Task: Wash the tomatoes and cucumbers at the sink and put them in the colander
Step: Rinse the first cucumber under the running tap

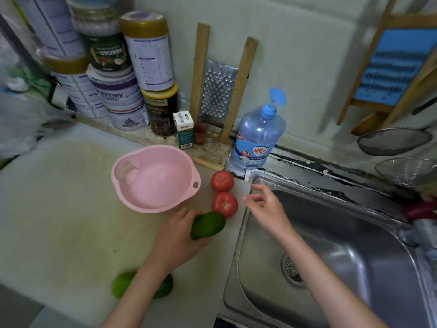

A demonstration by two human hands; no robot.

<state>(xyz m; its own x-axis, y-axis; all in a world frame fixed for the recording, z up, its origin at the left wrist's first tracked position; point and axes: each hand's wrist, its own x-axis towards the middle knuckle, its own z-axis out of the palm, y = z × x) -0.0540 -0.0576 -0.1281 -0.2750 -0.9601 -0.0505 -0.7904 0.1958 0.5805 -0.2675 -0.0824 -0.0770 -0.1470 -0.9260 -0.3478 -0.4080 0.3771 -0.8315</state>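
- left hand (pixel 179 235) grips a cucumber (pixel 208 224) low over the counter (pixel 71 209), its long axis slanting up toward the sink (pixel 331 233) on the right
- right hand (pixel 264 207) hangs over the sink's left rim, fingers loosely spread, holding nothing
- nearer tomato (pixel 224 204) and farther tomato (pixel 222 181) sit just left of that hand, so it looks the closer one for them
- pink colander (pixel 163 183) sits left of the tomatoes
- second cucumber (pixel 121 284) lies partly under the left forearm

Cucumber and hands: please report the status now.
Left hand grips cucumber. Right hand open, beside nearer tomato. Colander empty. Way to sink clear.
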